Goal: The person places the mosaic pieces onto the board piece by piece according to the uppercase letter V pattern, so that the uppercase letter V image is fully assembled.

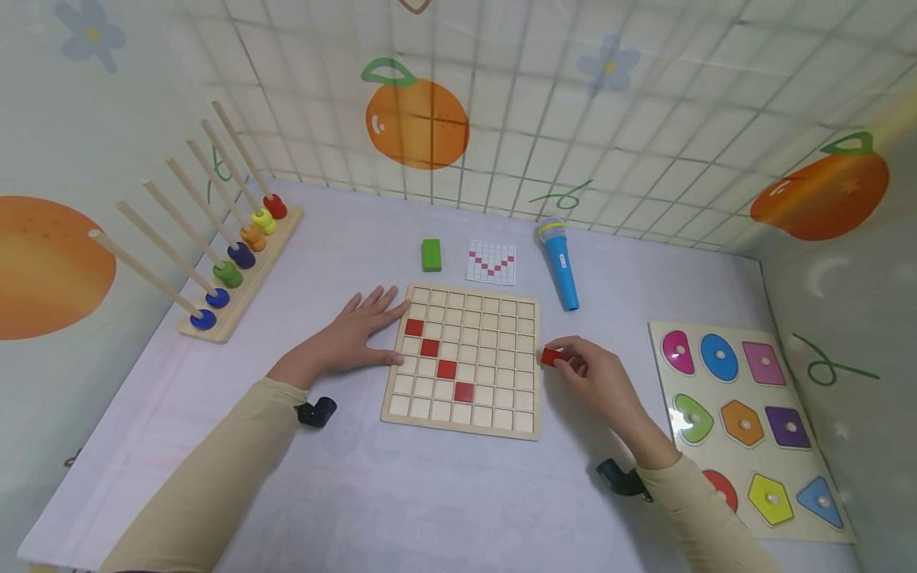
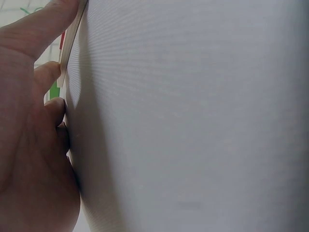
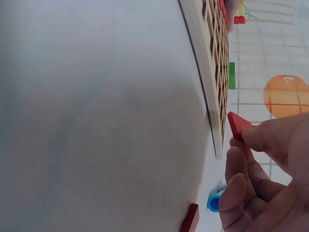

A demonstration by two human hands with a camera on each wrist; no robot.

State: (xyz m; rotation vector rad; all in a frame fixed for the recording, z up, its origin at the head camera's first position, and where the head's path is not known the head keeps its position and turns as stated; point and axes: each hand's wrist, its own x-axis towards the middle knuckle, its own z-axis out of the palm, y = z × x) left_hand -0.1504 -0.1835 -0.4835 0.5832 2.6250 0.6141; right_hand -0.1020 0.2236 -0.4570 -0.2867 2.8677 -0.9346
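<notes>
A wooden grid board (image 1: 493, 337) lies flat on the table, several red square tiles (image 1: 446, 369) set in a diagonal line down its left part. My left hand (image 1: 358, 330) rests spread at the board's left edge, thumb and a fingertip on the frame. Between right thumb and fingers I pinch another red tile (image 3: 240, 126), just off the board's right edge; my right hand (image 1: 598, 378) is raised over the table. A red piece (image 3: 190, 218) lies below that hand in the right wrist view, hidden by it in the head view.
Behind the board are a green block (image 1: 431, 255), a card with a red V pattern (image 1: 490, 263) and a blue toy microphone (image 1: 561, 267). A peg stand with coloured beads (image 1: 247, 274) stands left; a shape puzzle board (image 1: 731, 390) lies right. A gridded, fruit-printed cloth hangs behind.
</notes>
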